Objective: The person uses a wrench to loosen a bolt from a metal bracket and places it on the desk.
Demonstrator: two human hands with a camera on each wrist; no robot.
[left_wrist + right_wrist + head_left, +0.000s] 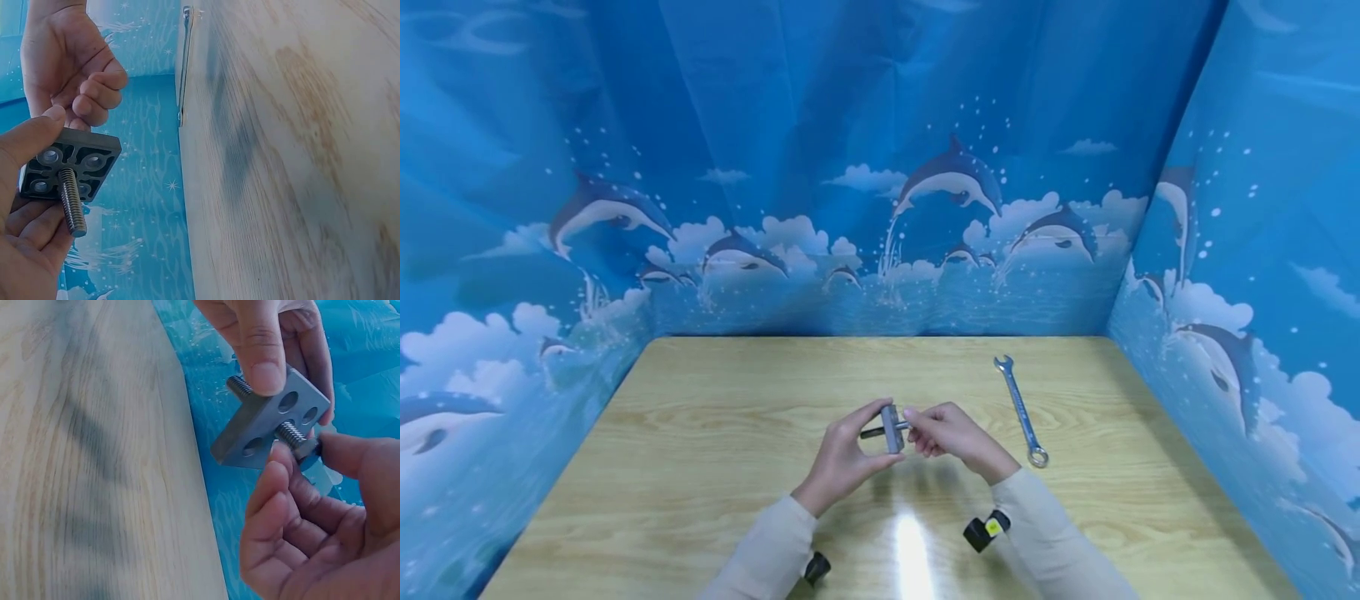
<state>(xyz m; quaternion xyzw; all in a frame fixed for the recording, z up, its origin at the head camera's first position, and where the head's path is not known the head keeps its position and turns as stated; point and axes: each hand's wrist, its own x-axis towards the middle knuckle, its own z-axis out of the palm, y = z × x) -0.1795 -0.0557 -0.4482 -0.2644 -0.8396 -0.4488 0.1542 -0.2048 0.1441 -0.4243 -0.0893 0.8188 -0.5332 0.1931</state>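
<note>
A grey square plate with several round holes [892, 429] is held up above the table, gripped along its edges between the thumb and fingers of my left hand [842, 457]. Through the plate's middle runs a hex bolt [290, 433]. Its threaded end sticks well out on the left side, as the left wrist view shows. My right hand [953, 435] pinches the bolt's head between thumb and fingers. A short length of thread shows between the head and the plate. The plate's underside [106, 150], in the left wrist view, has ribs and recesses.
A combination wrench [1019, 408] lies on the wood-grain table [715, 467], right of my hands, its open end toward the back. Blue dolphin-print curtains [820, 167] stand around the back and sides. Black wrist cameras [979, 533] sit on both forearms.
</note>
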